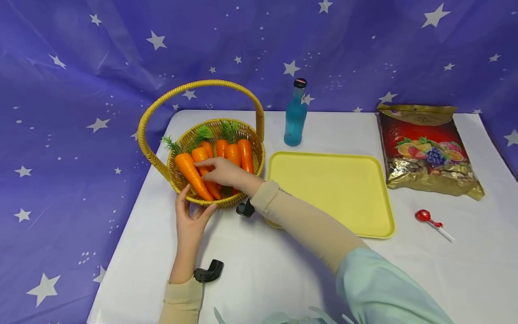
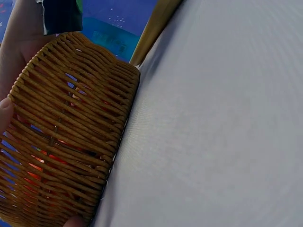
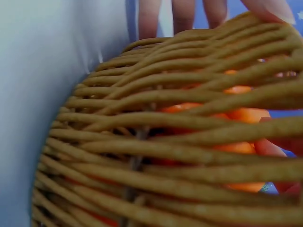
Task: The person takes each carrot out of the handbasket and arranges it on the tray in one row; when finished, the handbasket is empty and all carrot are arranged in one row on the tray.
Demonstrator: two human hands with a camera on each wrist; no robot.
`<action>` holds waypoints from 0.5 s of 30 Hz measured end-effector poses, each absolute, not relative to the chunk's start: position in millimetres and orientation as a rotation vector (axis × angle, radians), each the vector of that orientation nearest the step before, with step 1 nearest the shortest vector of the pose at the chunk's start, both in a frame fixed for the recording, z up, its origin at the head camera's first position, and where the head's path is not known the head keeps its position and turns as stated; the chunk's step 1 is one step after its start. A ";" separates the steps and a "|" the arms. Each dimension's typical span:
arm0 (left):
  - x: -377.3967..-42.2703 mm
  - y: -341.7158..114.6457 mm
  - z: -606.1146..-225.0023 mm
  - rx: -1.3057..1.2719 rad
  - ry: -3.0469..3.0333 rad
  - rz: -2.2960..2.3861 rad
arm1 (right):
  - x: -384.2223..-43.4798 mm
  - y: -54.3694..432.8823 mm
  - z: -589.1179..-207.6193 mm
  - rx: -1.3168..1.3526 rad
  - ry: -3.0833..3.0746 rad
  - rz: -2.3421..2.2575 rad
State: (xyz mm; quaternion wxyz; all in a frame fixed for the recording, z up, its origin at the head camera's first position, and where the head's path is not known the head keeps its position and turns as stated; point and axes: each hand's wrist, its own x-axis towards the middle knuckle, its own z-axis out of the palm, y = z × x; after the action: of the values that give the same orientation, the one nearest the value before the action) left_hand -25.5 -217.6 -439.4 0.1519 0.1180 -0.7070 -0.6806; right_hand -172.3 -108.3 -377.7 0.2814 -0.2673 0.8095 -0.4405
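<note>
We see a round yellow basket [image 2: 80,123] woven from thin strips, with a tall bendy handle [image 1: 202,83] going right over it. It sits near the back left part of the white table [image 1: 263,270]. From close up, its side looks brown, and we can peek through the gaps at bits of orange.

Inside the basket lie shiny orange carrots [image 1: 193,175]. They are smooth, fat at the top and thin at the tip, and fluffy green leaves [image 1: 204,132] stick out at the back. The carrot on the left leans slantways, with its tip by the front rim.

The left hand [image 1: 191,222] holds the front of the basket, with thumb and fingers spread wide on its side. The right hand [image 1: 226,173] reaches in over the carrots. Its thumb and finger are by the second carrot from the left, but we cannot tell if they are pinching it.

Just right of the basket is a flat yellow tray [image 1: 336,193]. A blue bottle [image 1: 296,118] stands behind them.
</note>
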 end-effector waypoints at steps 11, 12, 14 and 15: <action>-25.3 -218.5 -440.1 0.338 -2.013 -1.947 | -166.1 -113.2 -383.0 -0.810 2.330 -1.124; -25.8 -217.9 -440.3 0.335 -2.013 -1.949 | -166.5 -112.1 -383.8 -0.828 2.346 -1.138; -26.5 -216.7 -440.7 0.325 -2.008 -1.956 | -167.4 -109.8 -384.9 -0.849 2.356 -1.189; -26.8 -216.1 -440.7 0.320 -2.005 -1.960 | -167.9 -108.9 -385.5 -0.852 2.361 -1.216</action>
State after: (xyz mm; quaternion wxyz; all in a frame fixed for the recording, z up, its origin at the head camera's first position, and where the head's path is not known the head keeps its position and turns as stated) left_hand -26.8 -216.1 -440.7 0.1590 0.1118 -0.7014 -0.6858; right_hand -167.9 -108.9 -385.5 0.1753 -0.3007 0.8334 -0.4293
